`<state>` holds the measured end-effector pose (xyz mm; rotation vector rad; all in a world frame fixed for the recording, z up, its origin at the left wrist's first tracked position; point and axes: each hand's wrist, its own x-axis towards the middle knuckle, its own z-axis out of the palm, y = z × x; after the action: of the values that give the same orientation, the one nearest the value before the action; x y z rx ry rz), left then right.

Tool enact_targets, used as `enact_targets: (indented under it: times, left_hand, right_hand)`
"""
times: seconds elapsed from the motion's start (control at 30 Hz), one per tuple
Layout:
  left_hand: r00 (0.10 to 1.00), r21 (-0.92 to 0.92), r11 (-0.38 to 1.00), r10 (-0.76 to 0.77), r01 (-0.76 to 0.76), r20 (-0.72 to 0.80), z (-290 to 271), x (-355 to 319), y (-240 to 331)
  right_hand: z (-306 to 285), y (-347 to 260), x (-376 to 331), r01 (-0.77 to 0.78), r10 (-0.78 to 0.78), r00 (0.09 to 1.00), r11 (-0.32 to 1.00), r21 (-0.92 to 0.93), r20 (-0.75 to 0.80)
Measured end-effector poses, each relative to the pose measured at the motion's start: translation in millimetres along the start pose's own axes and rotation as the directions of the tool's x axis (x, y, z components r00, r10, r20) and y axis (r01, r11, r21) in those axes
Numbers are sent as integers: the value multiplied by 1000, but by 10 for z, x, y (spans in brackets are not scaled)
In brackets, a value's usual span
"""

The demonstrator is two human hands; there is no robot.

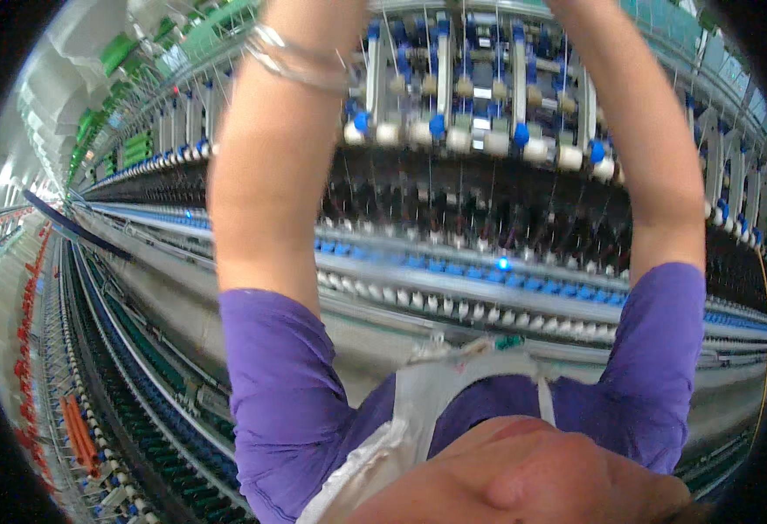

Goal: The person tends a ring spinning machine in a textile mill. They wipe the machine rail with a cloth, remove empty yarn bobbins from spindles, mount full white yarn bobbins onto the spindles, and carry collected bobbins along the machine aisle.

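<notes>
Both my arms reach up past the top edge, so my hands are out of the picture, along with anything they hold. My left forearm (270,183) has silver bangles (300,70) near the wrist. On the other side, my right forearm (650,131) rises in front of the same machine. Between my arms is the upper part of a spinning frame, with a row of white rollers (459,140) and blue end caps (521,134). Thin yarns run down from the rollers toward a dark band of spindles.
A blue rail (558,284) with a lit blue lamp (503,263) crosses below the spindles. Another long machine (121,375) runs along the left, with orange tubes (79,432) on it. A yellow cord (766,332) hangs at the far right. Green bobbins (137,148) sit at the upper left.
</notes>
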<state>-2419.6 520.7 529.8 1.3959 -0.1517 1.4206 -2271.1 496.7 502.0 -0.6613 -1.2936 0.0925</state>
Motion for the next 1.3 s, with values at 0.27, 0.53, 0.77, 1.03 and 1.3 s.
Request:
enact_targets:
  times: [0.27,0.53,0.77,1.03,1.3]
  left_hand:
    - [888,-389,894,-22,223,460,28,-458,153]
    - [912,-198,971,-43,135,408,156,-533,492]
    - [978,233,970,15,-64,206,139,-589,504]
    - [832,226,856,334,-465,444,-117,-181,69]
    - [873,503,714,413,-487,259,-513,-233,-594]
  right_hand:
    - [-320,335,736,496,-511,847,859,-124,-147]
    - [-260,93,2012,425,-456,769,888,-174,-449]
    - [-463,293,2082,421,-829,401,545,-726,-390]
    - [-914,1185,1954,379,-574,816,623,-685,-69]
    - [-1715,2374,2354,342,-213,935,318,-884,285]
